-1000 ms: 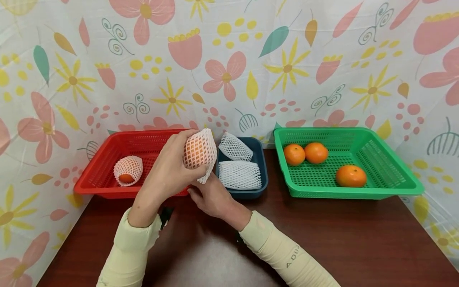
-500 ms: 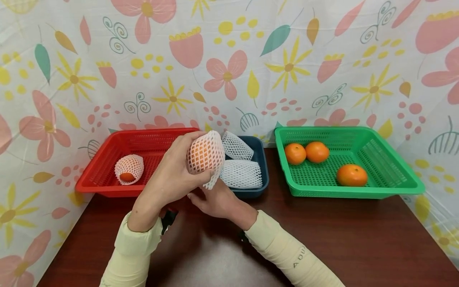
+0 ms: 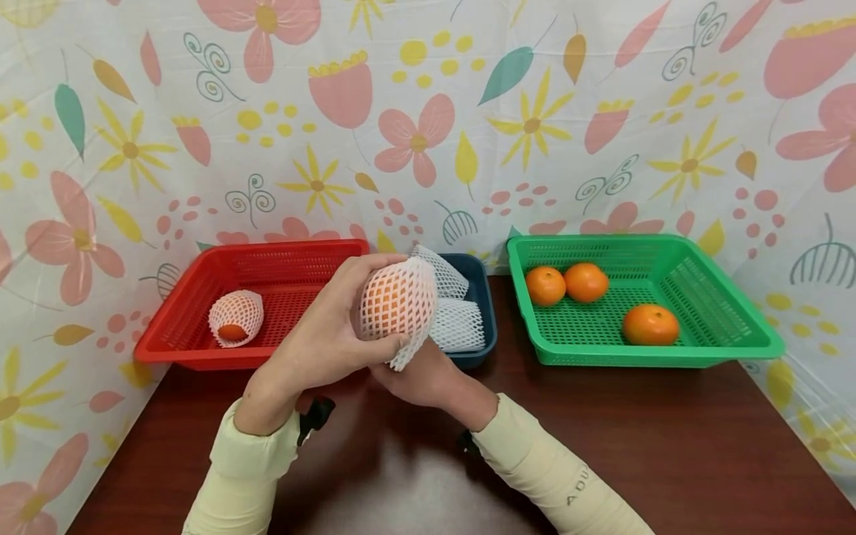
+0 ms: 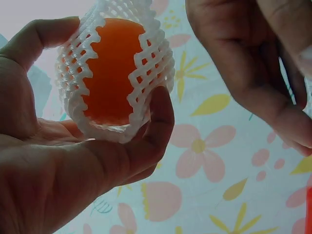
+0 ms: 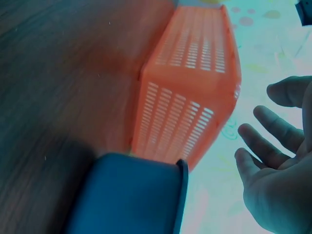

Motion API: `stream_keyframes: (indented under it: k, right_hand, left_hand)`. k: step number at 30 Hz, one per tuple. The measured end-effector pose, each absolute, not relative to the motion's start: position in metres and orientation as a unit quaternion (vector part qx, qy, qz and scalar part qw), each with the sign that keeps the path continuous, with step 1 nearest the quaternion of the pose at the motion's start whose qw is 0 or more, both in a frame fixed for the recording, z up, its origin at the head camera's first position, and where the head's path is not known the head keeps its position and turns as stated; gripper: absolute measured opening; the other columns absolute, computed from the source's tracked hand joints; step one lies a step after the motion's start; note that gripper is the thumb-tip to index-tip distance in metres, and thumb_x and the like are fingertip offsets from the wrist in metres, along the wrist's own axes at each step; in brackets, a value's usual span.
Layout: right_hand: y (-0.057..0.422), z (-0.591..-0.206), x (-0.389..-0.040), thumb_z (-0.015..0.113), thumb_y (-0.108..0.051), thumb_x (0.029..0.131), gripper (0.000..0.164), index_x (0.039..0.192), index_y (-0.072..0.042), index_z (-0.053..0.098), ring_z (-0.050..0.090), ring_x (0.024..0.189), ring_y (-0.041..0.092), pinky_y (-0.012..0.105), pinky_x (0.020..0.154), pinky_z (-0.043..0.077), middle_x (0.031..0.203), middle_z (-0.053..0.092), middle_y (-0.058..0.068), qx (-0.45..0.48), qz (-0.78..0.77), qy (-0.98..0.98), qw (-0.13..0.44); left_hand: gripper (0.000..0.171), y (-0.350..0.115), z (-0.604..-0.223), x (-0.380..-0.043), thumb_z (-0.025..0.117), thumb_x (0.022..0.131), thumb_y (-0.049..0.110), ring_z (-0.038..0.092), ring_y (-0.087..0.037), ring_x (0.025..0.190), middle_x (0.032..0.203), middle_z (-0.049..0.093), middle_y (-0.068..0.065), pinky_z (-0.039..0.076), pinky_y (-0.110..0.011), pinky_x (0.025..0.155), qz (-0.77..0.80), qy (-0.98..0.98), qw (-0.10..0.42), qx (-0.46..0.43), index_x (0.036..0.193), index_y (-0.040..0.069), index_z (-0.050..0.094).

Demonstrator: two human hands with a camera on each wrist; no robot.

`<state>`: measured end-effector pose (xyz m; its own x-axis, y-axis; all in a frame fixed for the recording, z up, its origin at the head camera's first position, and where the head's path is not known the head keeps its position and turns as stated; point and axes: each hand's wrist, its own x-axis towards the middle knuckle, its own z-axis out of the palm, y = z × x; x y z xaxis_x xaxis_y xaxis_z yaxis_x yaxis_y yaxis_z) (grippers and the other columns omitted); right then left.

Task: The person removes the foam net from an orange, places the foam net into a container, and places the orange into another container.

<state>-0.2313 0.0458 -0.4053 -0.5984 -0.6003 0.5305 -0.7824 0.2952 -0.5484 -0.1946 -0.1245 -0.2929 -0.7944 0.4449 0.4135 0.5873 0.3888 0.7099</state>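
My left hand (image 3: 328, 334) holds an orange (image 4: 114, 73) in a white foam net sleeve (image 3: 397, 301), raised above the table between the baskets. In the left wrist view its thumb and fingers curl round the sleeve, whose slit lets bare orange peel show. My right hand (image 3: 424, 375) is partly hidden behind the sleeved fruit in the head view. The right wrist view shows the right hand (image 5: 282, 151) with loosely spread fingers and nothing in them; it appears apart from the fruit in the left wrist view.
A red basket (image 3: 200, 355) at left bears one net-wrapped orange (image 3: 235, 318). Behind my hands, a dark blue tray (image 3: 488, 312) contains white foam net sleeves (image 3: 458, 327). At right, a green basket (image 3: 658, 355) carries several bare oranges (image 3: 650, 325). A floral cloth (image 3: 428, 111) hangs behind.
Both hands have shifted right and slightly down, with the sleeved orange in my left hand now covering part of the blue tray. The baskets stay in place.
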Motion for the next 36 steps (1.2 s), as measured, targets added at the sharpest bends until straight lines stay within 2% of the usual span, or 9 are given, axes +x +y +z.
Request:
stream_keyframes:
  k: [7,10,16,23,29,32,36]
  right_hand:
    - [0.057,-0.398,-0.232,0.076,-0.009,0.095,0.038,0.127,0.0,0.056,0.062,0.104,0.019,0.036,0.088,0.055,0.116,0.063,0.008,0.423,0.403,-0.803,0.119]
    - [0.062,-0.396,-0.232,0.076,-0.009,0.095,0.036,0.125,0.0,0.058,0.064,0.101,0.019,0.036,0.087,0.056,0.113,0.064,0.008,0.414,0.41,-0.804,0.115]
    - [0.073,-0.389,-0.231,0.076,-0.011,0.097,0.043,0.132,0.002,0.056,0.064,0.109,0.022,0.04,0.093,0.055,0.122,0.064,0.011,0.395,0.413,-0.813,0.115]
    - [0.091,-0.382,-0.232,0.076,-0.002,0.095,0.05,0.139,-0.003,0.052,0.062,0.116,0.02,0.039,0.101,0.054,0.129,0.063,0.009,0.397,0.495,-0.769,0.084]
    - [0.108,-0.37,-0.238,0.072,0.005,0.094,0.049,0.139,-0.008,0.057,0.063,0.117,0.017,0.04,0.103,0.054,0.132,0.066,0.004,0.397,0.492,-0.768,0.104]
    - [0.116,-0.362,-0.241,0.069,0.006,0.096,0.043,0.136,-0.01,0.061,0.063,0.116,0.018,0.039,0.101,0.056,0.131,0.065,0.003,0.386,0.499,-0.766,0.123]
    - [0.124,-0.351,-0.24,0.066,0.006,0.1,0.029,0.126,-0.005,0.063,0.063,0.114,0.021,0.037,0.1,0.058,0.123,0.066,0.007,0.371,0.535,-0.746,0.136]
  left_hand:
    - [0.087,-0.123,-0.295,-0.195,0.09,0.078,0.014,0.048,-0.01,0.129,0.145,0.051,0.011,0.054,-0.043,0.102,-0.451,-0.824,0.074,-0.335,0.152,0.035,0.049]
    - [0.09,-0.121,-0.296,-0.196,0.089,0.077,0.011,0.049,-0.011,0.13,0.146,0.05,0.01,0.052,-0.043,0.104,-0.453,-0.819,0.072,-0.345,0.154,0.033,0.048]
    - [0.098,-0.119,-0.297,-0.196,0.09,0.076,0.009,0.051,-0.011,0.133,0.15,0.05,0.009,0.047,-0.04,0.112,-0.482,-0.806,0.045,-0.34,0.158,0.026,0.039]
    - [0.091,-0.121,-0.297,-0.195,0.09,0.074,0.009,0.053,-0.01,0.129,0.144,0.054,0.011,0.05,-0.036,0.11,-0.486,-0.805,0.042,-0.338,0.151,0.022,0.043]
    - [0.087,-0.123,-0.295,-0.196,0.091,0.073,0.009,0.054,-0.011,0.128,0.142,0.055,0.011,0.051,-0.036,0.109,-0.487,-0.803,0.042,-0.342,0.146,0.021,0.045]
    - [0.087,-0.124,-0.294,-0.196,0.092,0.072,0.009,0.054,-0.012,0.127,0.142,0.055,0.011,0.052,-0.036,0.107,-0.485,-0.803,0.047,-0.343,0.145,0.022,0.046]
    - [0.086,-0.125,-0.294,-0.197,0.092,0.072,0.009,0.055,-0.012,0.126,0.142,0.055,0.011,0.052,-0.036,0.106,-0.482,-0.803,0.049,-0.348,0.145,0.023,0.047]
